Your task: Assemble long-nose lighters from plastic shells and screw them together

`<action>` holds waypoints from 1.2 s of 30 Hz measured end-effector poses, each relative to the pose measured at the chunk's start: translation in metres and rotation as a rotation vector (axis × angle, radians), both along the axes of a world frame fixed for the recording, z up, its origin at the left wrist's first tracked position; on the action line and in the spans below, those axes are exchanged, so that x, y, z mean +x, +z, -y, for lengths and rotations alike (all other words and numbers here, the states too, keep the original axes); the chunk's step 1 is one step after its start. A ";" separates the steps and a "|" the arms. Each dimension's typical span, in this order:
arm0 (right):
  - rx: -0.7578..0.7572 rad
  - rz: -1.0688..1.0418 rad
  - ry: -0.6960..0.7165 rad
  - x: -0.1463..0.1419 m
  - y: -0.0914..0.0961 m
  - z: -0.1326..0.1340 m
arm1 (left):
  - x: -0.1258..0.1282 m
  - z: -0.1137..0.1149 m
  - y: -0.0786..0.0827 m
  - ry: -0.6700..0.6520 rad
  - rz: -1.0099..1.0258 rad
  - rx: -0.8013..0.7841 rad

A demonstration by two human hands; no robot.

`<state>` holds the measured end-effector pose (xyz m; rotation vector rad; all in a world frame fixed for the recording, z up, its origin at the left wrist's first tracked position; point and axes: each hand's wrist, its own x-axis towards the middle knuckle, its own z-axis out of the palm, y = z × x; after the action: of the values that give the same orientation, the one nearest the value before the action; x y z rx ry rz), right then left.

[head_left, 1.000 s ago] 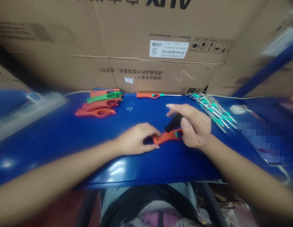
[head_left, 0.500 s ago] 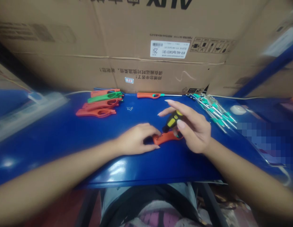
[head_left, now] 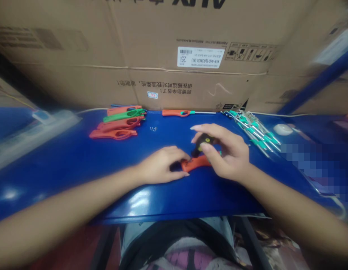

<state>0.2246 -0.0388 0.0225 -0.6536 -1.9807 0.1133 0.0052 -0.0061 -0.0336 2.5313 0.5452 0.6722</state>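
Observation:
An orange lighter handle [head_left: 197,162] lies on the blue table in front of me. My left hand [head_left: 165,165] grips its left end between thumb and fingers. In my right hand [head_left: 230,152] is a short screwdriver with a black and yellow handle [head_left: 204,142], tilted, its lower end against the left part of the lighter handle. My thumb and fingers close round the screwdriver's grip. The right end of the lighter handle is partly hidden behind my right hand, with a bit of green showing there. The screwdriver's tip is too small to make out.
Several orange and green lighter handles [head_left: 120,123] lie stacked at back left. A complete orange lighter [head_left: 176,113] lies by the cardboard wall [head_left: 151,45]. Metal lighter rods with green parts [head_left: 258,133] are heaped at back right. A power strip [head_left: 41,127] stands at far left.
My right hand's fingers have curled in and turned the screwdriver's handle a little. My left hand and the lighter handle have stayed in place.

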 end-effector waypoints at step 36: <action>0.057 0.011 -0.015 -0.001 -0.007 -0.001 | 0.000 0.000 0.000 -0.006 -0.008 0.023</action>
<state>0.2236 -0.0382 0.0152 -0.6336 -1.9815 0.0440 0.0050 -0.0061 -0.0336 2.5567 0.5354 0.6707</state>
